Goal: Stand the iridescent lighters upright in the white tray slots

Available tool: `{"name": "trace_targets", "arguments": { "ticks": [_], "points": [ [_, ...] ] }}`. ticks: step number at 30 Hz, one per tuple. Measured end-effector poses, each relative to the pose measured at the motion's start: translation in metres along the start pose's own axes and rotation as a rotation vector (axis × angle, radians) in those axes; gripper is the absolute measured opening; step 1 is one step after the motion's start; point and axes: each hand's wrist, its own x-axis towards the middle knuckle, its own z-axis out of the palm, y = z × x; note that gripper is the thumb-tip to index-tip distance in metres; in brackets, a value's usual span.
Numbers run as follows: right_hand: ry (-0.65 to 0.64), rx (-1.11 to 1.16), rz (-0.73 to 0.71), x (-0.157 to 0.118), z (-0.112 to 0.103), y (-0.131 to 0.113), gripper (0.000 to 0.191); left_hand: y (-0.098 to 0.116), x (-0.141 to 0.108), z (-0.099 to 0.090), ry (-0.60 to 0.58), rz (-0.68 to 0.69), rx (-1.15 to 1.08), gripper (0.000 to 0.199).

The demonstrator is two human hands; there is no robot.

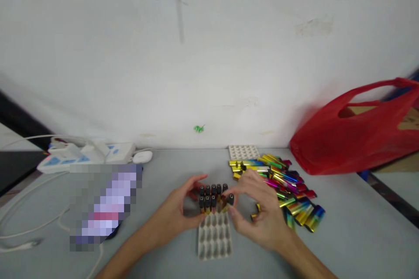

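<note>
A pale tray [214, 242] with rows of hollows lies on the grey table in front of me. Its far rows hold several upright metallic tubes with black tops [207, 200], which look like lighters. My left hand [178, 209] curls around the tray's left side, thumb at the near row of tubes and fingers behind the far row. Between the thumb and fingers of my right hand [258, 209] is one black-topped tube [231, 199], at the tray's right edge. Part of that tube is hidden by the fingers.
A heap of shiny multicoloured tubes [281, 178] lies to the right, partly behind my right hand. Behind it is another pale tray [244, 152]. A red plastic bag [356, 135] stands at the far right. On the left are a power strip [121, 153], white cables and a blurred phone-like object [109, 205].
</note>
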Motion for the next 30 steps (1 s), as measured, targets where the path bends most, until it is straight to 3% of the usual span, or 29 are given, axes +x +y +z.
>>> {"name": "trace_targets", "arguments": {
  "ticks": [9, 20, 27, 30],
  "points": [
    [-0.114, -0.179, -0.163, -0.0076, 0.0059, 0.0056, 0.039, -0.0068, -0.0006, -0.0006, 0.021, 0.029, 0.010, 0.083],
    [-0.167, -0.205, -0.131, -0.0066, 0.0048, 0.0072, 0.042, -0.0041, -0.0004, -0.0009, 0.004, 0.018, -0.008, 0.083],
    [-0.148, -0.138, -0.074, -0.0040, 0.0044, 0.0022, 0.048, -0.0024, 0.0009, -0.0004, -0.003, 0.022, -0.021, 0.083],
    [-0.094, -0.179, -0.035, -0.0049, 0.0032, 0.0061, 0.039, -0.0006, 0.0004, -0.0004, 0.008, 0.009, -0.015, 0.082]
  ]
}}
